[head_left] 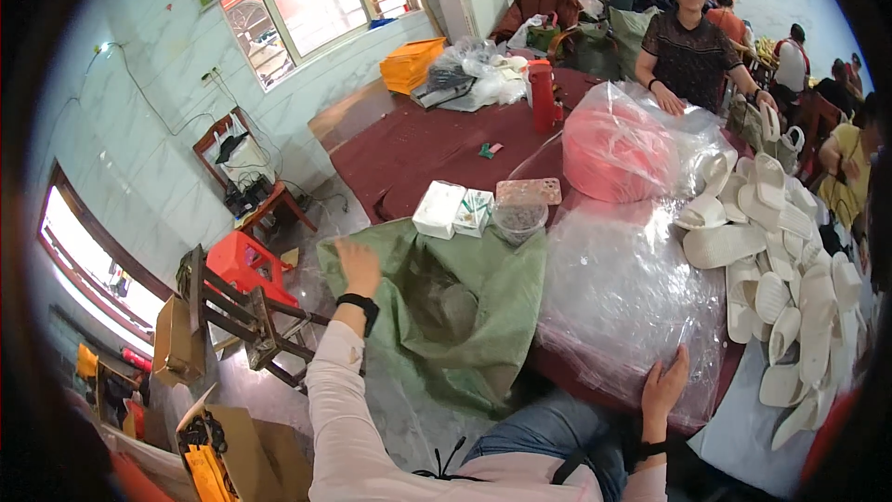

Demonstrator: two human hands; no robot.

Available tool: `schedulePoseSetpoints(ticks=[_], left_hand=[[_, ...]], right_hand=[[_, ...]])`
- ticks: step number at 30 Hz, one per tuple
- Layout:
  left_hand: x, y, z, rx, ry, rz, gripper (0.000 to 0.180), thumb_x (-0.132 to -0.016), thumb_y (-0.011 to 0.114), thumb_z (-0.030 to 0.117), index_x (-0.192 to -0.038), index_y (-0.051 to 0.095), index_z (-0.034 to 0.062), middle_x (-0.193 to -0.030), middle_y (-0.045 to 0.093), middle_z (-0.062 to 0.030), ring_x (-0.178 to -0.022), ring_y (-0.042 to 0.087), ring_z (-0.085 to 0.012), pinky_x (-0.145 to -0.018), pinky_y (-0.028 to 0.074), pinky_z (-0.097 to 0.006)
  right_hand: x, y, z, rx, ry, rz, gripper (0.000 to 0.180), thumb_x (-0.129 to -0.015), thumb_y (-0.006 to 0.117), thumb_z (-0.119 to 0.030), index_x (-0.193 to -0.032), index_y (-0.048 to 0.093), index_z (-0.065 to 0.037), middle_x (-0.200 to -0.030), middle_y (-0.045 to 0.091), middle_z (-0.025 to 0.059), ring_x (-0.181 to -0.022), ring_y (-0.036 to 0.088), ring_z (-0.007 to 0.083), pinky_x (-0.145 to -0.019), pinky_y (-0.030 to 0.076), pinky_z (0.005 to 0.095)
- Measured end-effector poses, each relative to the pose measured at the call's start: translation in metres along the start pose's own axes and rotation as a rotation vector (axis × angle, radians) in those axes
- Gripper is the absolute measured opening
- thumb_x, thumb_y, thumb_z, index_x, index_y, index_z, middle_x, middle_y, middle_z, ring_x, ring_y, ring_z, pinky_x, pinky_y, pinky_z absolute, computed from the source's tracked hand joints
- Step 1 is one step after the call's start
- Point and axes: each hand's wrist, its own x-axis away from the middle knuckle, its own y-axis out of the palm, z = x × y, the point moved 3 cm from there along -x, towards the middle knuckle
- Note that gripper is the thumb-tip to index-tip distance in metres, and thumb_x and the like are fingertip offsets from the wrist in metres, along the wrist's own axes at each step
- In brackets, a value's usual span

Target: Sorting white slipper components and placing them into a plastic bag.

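Observation:
My left hand [359, 268] is closed at the upper left edge of a green woven sack [492, 325], its fingers partly hidden. The sack hangs loose and creased at the table's near edge. My right hand [664, 386] rests with thumb and fingers apart on the near right part of a stack of clear plastic bags [632, 288]. Beyond that stack stands a bulky pink roll [618, 151] wrapped in clear plastic. To the right of the stack lies a heap of white slippers [771, 232].
On the dark red tabletop [400, 158] are a tissue pack [439, 209], a phone [529, 191], a clear round tub [520, 219] and a red flask [542, 98]. A person [692, 46] stands across the table holding slippers. Red stool [246, 265] and cardboard box [246, 451] sit left.

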Motion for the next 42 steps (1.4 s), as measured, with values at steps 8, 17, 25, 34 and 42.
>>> schedulePoseSetpoints(ticks=[8, 17, 25, 34, 42], left_hand=[[-0.021, -0.036, 0.094, 1.296, 0.111, 0.198, 0.065, -0.083, 0.058, 0.040, -0.131, 0.036, 0.0021, -0.117, 0.049, -0.0241, -0.110, 0.046, -0.0383, -0.096, 0.034, -0.045], [-0.047, -0.027, 0.145, 1.273, 0.181, 0.173, 0.069, -0.085, 0.056, 0.036, -0.134, 0.029, -0.0040, -0.123, 0.043, -0.0285, -0.117, 0.040, -0.0406, -0.097, 0.034, -0.044], [-0.004, -0.102, 0.171, 1.115, 0.158, 0.371, 0.065, -0.084, 0.055, 0.025, -0.136, 0.026, -0.0019, -0.136, 0.030, -0.0295, -0.127, 0.028, -0.0423, -0.103, 0.024, -0.048], [0.173, -0.224, 0.295, 1.168, 0.865, 0.540, 0.061, -0.084, 0.050, 0.033, -0.137, 0.032, 0.0075, -0.143, 0.017, -0.0237, -0.133, 0.012, -0.0425, -0.106, 0.011, -0.054], [0.241, -0.195, 0.386, 0.819, 1.000, 0.387, 0.053, -0.087, 0.047, 0.039, -0.133, 0.039, 0.0149, -0.142, 0.027, -0.0184, -0.132, 0.020, -0.0385, -0.105, 0.013, -0.056]], right_hand=[[-0.001, 0.009, 0.010, 0.064, -0.021, 0.009, 0.055, -0.077, 0.056, -0.006, -0.126, 0.037, 0.007, -0.128, 0.042, 0.0251, -0.120, 0.039, 0.0389, -0.102, 0.029, 0.0435], [0.002, 0.000, -0.006, 0.053, -0.012, 0.013, 0.051, -0.078, 0.055, -0.007, -0.125, 0.038, 0.006, -0.126, 0.044, 0.0246, -0.120, 0.039, 0.0384, -0.101, 0.030, 0.0438], [-0.001, 0.005, 0.013, 0.104, -0.040, 0.056, 0.047, -0.077, 0.056, -0.010, -0.119, 0.044, 0.008, -0.120, 0.048, 0.0265, -0.115, 0.044, 0.0395, -0.097, 0.034, 0.0460], [-0.008, -0.004, 0.000, 0.106, -0.025, 0.062, 0.045, -0.081, 0.055, -0.021, -0.119, 0.048, 0.002, -0.122, 0.047, 0.0264, -0.116, 0.043, 0.0398, -0.099, 0.034, 0.0459], [0.005, -0.001, -0.002, 0.050, -0.118, 0.138, 0.037, -0.078, 0.057, -0.015, -0.113, 0.055, -0.001, -0.122, 0.047, 0.0257, -0.115, 0.044, 0.0397, -0.096, 0.037, 0.0444]])
